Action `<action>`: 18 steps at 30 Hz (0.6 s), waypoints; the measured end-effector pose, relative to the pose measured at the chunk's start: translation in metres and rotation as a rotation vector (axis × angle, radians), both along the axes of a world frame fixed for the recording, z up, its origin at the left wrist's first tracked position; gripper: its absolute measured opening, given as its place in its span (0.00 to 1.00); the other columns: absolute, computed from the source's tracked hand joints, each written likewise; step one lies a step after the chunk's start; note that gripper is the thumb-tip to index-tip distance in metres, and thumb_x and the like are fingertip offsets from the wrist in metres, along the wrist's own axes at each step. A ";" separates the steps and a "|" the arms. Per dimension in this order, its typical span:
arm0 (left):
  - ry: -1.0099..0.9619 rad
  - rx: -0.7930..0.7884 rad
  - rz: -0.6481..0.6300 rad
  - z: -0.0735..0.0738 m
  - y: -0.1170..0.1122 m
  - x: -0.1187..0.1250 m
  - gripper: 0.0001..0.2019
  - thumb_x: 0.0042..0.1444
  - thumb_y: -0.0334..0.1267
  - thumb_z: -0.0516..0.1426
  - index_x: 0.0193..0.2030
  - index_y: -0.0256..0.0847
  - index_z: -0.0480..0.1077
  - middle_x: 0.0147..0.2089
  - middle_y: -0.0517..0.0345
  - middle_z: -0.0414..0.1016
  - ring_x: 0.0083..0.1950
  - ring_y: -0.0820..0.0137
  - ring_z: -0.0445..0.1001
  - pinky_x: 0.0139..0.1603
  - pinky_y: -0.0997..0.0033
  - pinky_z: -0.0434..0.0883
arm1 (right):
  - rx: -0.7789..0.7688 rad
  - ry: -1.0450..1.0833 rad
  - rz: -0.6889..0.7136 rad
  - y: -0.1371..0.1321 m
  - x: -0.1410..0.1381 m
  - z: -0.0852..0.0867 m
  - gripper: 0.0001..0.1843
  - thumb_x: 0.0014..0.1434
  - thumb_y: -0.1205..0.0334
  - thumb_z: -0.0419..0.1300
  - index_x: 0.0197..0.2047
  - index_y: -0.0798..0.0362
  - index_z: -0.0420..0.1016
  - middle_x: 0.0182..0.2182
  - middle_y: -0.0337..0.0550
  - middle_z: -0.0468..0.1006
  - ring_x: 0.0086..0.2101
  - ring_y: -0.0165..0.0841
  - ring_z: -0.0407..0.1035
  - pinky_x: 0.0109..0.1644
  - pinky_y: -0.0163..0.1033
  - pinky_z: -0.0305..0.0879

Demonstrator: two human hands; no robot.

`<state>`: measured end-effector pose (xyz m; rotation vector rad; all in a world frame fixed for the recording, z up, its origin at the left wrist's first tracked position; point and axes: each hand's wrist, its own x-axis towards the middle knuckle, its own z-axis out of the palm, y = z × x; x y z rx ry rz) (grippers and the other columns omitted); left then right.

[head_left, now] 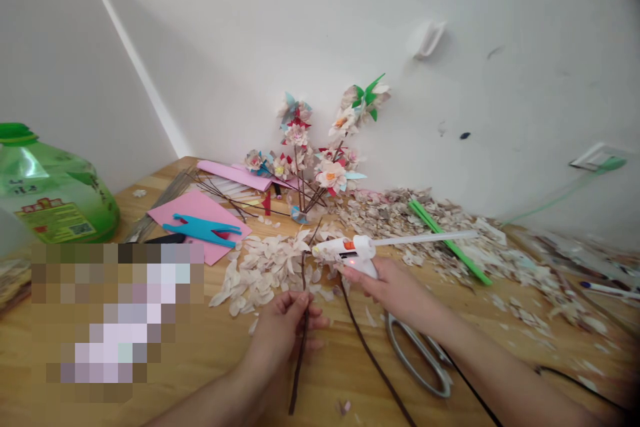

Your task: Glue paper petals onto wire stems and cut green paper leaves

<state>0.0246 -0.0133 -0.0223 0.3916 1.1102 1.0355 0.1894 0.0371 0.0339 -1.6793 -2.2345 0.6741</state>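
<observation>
Pinches one twig (pixel 303 273), aimed lengthwise forward, in left hand (pixel 287 320); grips one glue gun (pixel 357 250), aimed leftward, in right hand (pixel 384 281).

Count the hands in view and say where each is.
2. The left hand holds a brown stem, nearer than the loose petals; the right hand, to its right, grips the white glue gun. No others show.

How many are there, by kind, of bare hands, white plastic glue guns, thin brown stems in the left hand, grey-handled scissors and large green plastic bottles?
Bare left hand and right hand: 2
White plastic glue gun: 1
Thin brown stem held: 1
Grey-handled scissors: 1
Large green plastic bottle: 1
Total: 6
</observation>
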 end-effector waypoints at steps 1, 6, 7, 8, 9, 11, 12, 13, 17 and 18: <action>0.000 0.002 -0.001 0.000 0.000 0.000 0.04 0.53 0.34 0.53 0.30 0.37 0.64 0.26 0.59 0.70 0.27 0.73 0.72 0.23 0.75 0.69 | 0.001 0.002 0.003 0.000 0.000 0.000 0.21 0.54 0.45 0.48 0.21 0.52 0.63 0.18 0.38 0.67 0.23 0.32 0.61 0.27 0.34 0.53; 0.008 0.008 -0.008 0.001 0.000 0.000 0.05 0.54 0.35 0.52 0.30 0.37 0.63 0.26 0.60 0.70 0.27 0.74 0.72 0.23 0.76 0.69 | 0.016 0.009 0.012 -0.001 0.001 0.001 0.20 0.55 0.46 0.48 0.22 0.53 0.66 0.19 0.37 0.68 0.23 0.32 0.63 0.28 0.34 0.55; 0.007 0.009 -0.008 0.001 0.000 0.000 0.05 0.54 0.35 0.53 0.30 0.37 0.63 0.26 0.60 0.70 0.27 0.74 0.72 0.23 0.76 0.69 | 0.017 0.003 0.012 -0.002 0.001 0.001 0.20 0.55 0.46 0.48 0.23 0.53 0.67 0.19 0.37 0.69 0.23 0.32 0.63 0.28 0.34 0.56; 0.004 0.014 -0.008 0.000 0.000 0.000 0.05 0.54 0.35 0.53 0.30 0.37 0.63 0.27 0.60 0.70 0.27 0.74 0.72 0.23 0.76 0.69 | 0.018 -0.003 0.011 -0.003 0.001 0.001 0.20 0.55 0.46 0.49 0.24 0.53 0.68 0.19 0.37 0.69 0.24 0.33 0.63 0.28 0.34 0.56; 0.003 0.015 -0.008 -0.001 0.000 0.001 0.05 0.54 0.35 0.53 0.30 0.37 0.63 0.27 0.60 0.70 0.27 0.74 0.72 0.23 0.75 0.69 | 0.019 -0.008 0.007 -0.004 0.001 0.001 0.20 0.55 0.46 0.49 0.26 0.53 0.69 0.20 0.38 0.69 0.24 0.33 0.64 0.28 0.34 0.56; 0.002 0.014 -0.009 -0.002 0.000 0.001 0.05 0.54 0.35 0.52 0.30 0.37 0.63 0.27 0.60 0.70 0.27 0.73 0.72 0.23 0.75 0.70 | 0.019 -0.019 -0.003 -0.006 0.001 0.001 0.20 0.55 0.46 0.49 0.28 0.53 0.70 0.20 0.38 0.70 0.24 0.33 0.64 0.28 0.34 0.56; 0.003 0.010 -0.009 -0.002 0.001 0.001 0.04 0.54 0.35 0.52 0.30 0.37 0.63 0.26 0.60 0.70 0.27 0.73 0.72 0.23 0.75 0.69 | 0.021 -0.024 -0.007 -0.007 0.001 0.001 0.20 0.55 0.46 0.49 0.29 0.53 0.71 0.20 0.38 0.70 0.24 0.33 0.64 0.28 0.34 0.56; 0.003 0.007 -0.011 -0.002 0.001 0.001 0.04 0.54 0.35 0.52 0.30 0.37 0.63 0.26 0.60 0.70 0.27 0.73 0.72 0.23 0.75 0.69 | 0.023 -0.029 -0.006 -0.007 0.001 0.002 0.20 0.55 0.46 0.49 0.30 0.53 0.71 0.20 0.38 0.70 0.24 0.33 0.64 0.28 0.35 0.56; 0.007 -0.009 -0.008 -0.003 0.002 0.001 0.04 0.54 0.35 0.53 0.29 0.37 0.63 0.25 0.60 0.70 0.27 0.73 0.72 0.22 0.75 0.69 | 0.035 -0.026 0.012 -0.006 0.000 0.003 0.20 0.55 0.46 0.49 0.33 0.53 0.72 0.19 0.38 0.70 0.23 0.34 0.64 0.28 0.35 0.56; 0.009 -0.009 -0.006 -0.003 0.003 0.001 0.05 0.54 0.35 0.52 0.29 0.37 0.63 0.25 0.60 0.70 0.27 0.73 0.72 0.22 0.75 0.69 | 0.042 -0.025 0.013 -0.006 -0.001 0.003 0.20 0.55 0.46 0.49 0.33 0.53 0.72 0.19 0.38 0.70 0.23 0.34 0.64 0.28 0.35 0.56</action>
